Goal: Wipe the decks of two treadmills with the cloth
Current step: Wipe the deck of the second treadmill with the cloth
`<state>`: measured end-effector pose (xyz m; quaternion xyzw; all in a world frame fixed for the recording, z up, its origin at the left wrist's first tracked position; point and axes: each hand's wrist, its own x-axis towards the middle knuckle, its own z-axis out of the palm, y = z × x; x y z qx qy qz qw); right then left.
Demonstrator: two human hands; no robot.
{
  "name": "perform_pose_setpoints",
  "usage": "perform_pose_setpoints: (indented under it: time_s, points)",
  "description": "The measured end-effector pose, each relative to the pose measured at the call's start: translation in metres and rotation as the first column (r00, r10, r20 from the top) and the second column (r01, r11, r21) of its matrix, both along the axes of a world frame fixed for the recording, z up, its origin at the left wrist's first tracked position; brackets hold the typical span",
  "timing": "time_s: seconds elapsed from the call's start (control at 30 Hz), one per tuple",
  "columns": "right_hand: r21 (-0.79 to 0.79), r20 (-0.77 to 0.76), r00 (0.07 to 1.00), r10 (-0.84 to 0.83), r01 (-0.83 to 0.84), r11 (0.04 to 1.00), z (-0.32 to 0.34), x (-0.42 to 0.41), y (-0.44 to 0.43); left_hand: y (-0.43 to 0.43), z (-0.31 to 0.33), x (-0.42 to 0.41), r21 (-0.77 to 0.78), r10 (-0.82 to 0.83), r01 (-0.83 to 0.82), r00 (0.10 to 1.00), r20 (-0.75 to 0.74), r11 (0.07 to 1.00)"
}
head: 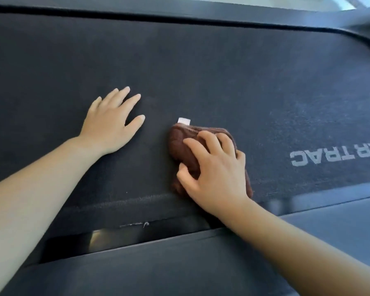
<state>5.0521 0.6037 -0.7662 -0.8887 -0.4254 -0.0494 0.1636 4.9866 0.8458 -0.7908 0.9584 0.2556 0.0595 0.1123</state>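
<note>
A dark treadmill deck fills most of the view, its belt printed with white letters at the right. A bunched brown cloth with a small white tag lies on the belt near the middle. My right hand sits on top of the cloth, fingers curled into it and thumb hooked at its near edge. My left hand lies flat on the belt to the left of the cloth, fingers spread, holding nothing. Only one treadmill shows.
The dark side rail runs along the near edge of the belt, with a gap and a frayed belt edge above it. The far rail borders the top. A bright patch of floor shows at the top right.
</note>
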Motion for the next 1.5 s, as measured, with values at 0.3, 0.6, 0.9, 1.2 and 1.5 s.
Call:
perform_pose_setpoints:
  time_s: [0.3, 0.6, 0.9, 1.2, 1.5]
  points:
    - [-0.025, -0.017, 0.999, -0.037, 0.036, 0.999, 0.004, 0.05, 0.036, -0.049, 0.006, -0.056, 0.005, -0.064, 0.064, 0.997, -0.048, 0.998]
    - [-0.002, 0.0, 0.999, 0.036, -0.036, 0.999, 0.003, 0.056, 0.008, -0.058, 0.008, -0.064, 0.03, -0.053, 0.053, 0.999, 0.001, 0.998]
    - [0.002, 0.015, 0.996, -0.083, 0.083, 0.997, 0.004, 0.068, -0.084, -0.06, 0.01, -0.064, 0.018, -0.053, 0.054, 0.998, -0.015, 0.998]
    - [0.035, 0.021, 0.999, 0.049, -0.05, 0.998, 0.001, 0.001, -0.046, -0.059, 0.011, -0.08, -0.021, -0.067, 0.067, 0.998, -0.002, 0.998]
    - [-0.006, -0.022, 0.987, 0.162, -0.162, 0.987, -0.001, -0.033, 0.035, 0.009, 0.009, -0.1, -0.03, 0.209, -0.209, 0.978, 0.01, 0.977]
